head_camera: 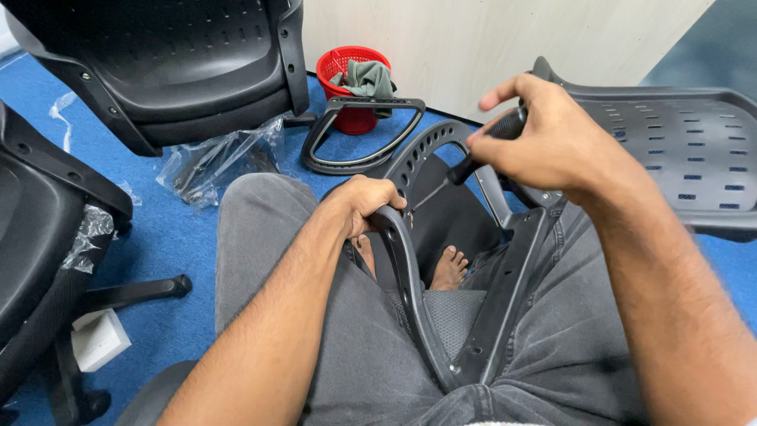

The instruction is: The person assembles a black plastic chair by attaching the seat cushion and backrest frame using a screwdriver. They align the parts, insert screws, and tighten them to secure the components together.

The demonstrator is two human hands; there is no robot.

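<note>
Across the lap: black chair armrest frame (pixel 418 260), braced on grey-jeaned thighs so it stays steady. Left hand (pixel 364 203) clamped on its curved edge. Right hand (pixel 544 138) wrapped around a black-handled screwdriver (pixel 473 162), tip angled toward the frame near the left fingers. Blue carpet floor (pixel 173 237); black seat shells (pixel 173 63) around, loose armrest loop (pixel 363 134), red basket (pixel 351 75) with cloth by a pale wall.
</note>
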